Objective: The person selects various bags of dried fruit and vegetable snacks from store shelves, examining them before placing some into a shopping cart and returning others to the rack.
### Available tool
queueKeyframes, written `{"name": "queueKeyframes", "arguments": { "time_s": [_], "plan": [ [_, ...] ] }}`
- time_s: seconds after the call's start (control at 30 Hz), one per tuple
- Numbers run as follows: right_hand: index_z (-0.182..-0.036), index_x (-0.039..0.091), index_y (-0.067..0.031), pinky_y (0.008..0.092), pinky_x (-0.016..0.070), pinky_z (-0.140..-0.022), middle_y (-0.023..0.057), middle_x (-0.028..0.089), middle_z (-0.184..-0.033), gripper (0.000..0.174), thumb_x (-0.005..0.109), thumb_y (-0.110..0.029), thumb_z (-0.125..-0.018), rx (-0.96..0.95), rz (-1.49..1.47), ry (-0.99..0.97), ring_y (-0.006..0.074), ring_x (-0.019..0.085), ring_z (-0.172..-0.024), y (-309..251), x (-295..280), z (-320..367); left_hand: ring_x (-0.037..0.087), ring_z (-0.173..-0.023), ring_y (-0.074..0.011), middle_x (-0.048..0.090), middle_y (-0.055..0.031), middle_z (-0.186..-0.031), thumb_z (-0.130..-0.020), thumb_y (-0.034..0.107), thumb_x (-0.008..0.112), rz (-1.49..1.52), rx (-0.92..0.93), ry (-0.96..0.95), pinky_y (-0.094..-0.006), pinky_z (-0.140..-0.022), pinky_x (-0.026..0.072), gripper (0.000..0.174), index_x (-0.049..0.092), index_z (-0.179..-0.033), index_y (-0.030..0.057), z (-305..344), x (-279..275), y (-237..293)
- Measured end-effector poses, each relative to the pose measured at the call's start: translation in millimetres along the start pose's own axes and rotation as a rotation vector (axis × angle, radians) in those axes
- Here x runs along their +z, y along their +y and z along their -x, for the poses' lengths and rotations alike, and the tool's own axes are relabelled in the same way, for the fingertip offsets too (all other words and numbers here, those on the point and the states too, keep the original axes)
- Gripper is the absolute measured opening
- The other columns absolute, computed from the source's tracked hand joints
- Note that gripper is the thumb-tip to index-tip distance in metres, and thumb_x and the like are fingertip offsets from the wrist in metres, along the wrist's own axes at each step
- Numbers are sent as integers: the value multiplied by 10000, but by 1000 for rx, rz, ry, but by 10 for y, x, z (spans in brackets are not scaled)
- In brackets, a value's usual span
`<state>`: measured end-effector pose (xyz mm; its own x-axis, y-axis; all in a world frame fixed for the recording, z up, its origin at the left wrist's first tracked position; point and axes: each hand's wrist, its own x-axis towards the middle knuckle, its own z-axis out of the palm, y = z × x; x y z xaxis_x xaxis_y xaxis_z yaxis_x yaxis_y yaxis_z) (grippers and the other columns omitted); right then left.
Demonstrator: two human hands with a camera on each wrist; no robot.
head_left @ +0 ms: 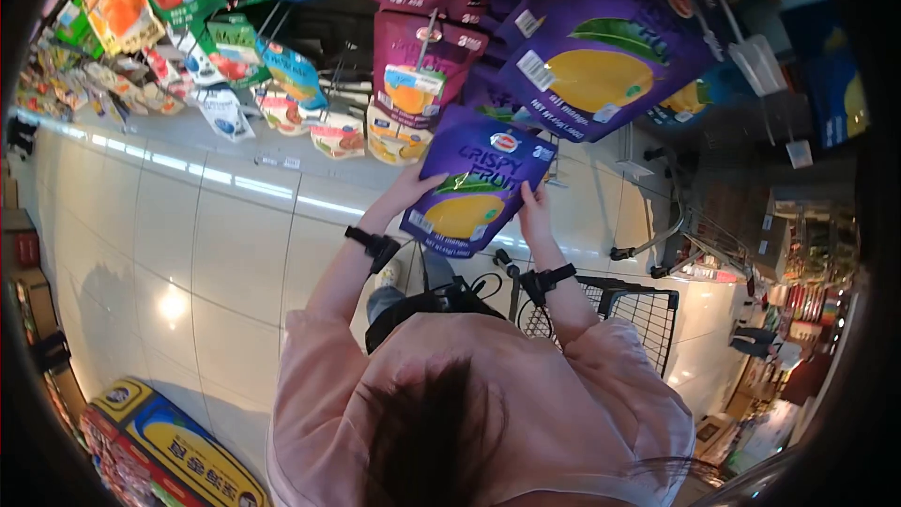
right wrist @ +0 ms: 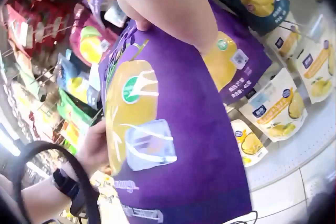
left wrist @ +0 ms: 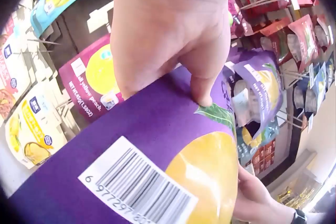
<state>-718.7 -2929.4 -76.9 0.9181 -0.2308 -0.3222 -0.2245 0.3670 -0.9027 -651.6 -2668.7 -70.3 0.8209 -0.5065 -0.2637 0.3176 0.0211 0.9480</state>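
purple pouch (head_left: pixel 477 183), yellow mango print

Held purple pouch (head_left: pixel 479 183): "CRISPY FRUIT" in large letters, end of second word partly hidden by leaf picture. Small line beneath possibly "mango", too small to confirm.
Same pouch, left wrist view: barcode (left wrist: pixel 139 184) with digits "6 977297 80", remainder cut off.
Magenta pouch (left wrist: pixel 92 77) on peg: "yellow peach", "(1.58oz)".
Large hanging purple pouch (head_left: pixel 601 56): "NET WT", figures unreadable.
Other packs: print illegible.

A pink short-sleeved top (head_left: pixel 601 394), dark hair (head_left: pixel 432 441), and black wrist straps (head_left: pixel 374 246) behind left hand (head_left: pixel 413 190) and right hand (head_left: pixel 535 216).
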Motion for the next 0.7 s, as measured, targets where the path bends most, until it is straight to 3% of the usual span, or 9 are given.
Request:
{"name": "queueKeyframes", "arguments": {
  "time_s": [0.17, 0.47, 0.57, 0.7],
  "plan": [
    [-1085, 461, -5, 250, 397, -794, 56, 554, -1005, 243, 481, -106, -865, -157, 54, 33, 106, 517, -872, -178, -3, -144, 543, -830, -109, 582, -64, -955, -818, 195, 556, 94, 64, 34, -240, -731, 444, 334, 510, -1080, -6, -262, 164, -115],
    [-1097, 457, -9, 284, 379, -852, 69, 543, -1045, 247, 469, -109, -871, -91, 25, 63, 140, 508, -935, -57, -228, -392, 548, -789, -112, 596, -70, -886, -815, 193, 560, 76, 100, 104, -246, -704, 441, 302, 533, -1034, -13, -573, 284, -406],
    [-1092, 458, -12, 290, 378, -855, 73, 539, -1056, 246, 474, -116, -870, -76, 26, 54, 143, 507, -943, -55, -258, -429, 562, -782, -138, 608, -98, -873, -802, 209, 572, 105, 155, 160, -269, -707, 438, 273, 565, -960, -14, -639, 320, -454],
    [-1120, 435, -46, 335, 363, -879, 56, 510, -1097, 266, 467, -143, -875, -112, 55, 33, 158, 491, -973, -150, -172, -529, 564, -813, -222, 595, -125, -872, -791, 196, 577, -8, 182, 296, -308, -734, 432, 288, 540, -988, -10, -782, 337, -446]
  ]
}}
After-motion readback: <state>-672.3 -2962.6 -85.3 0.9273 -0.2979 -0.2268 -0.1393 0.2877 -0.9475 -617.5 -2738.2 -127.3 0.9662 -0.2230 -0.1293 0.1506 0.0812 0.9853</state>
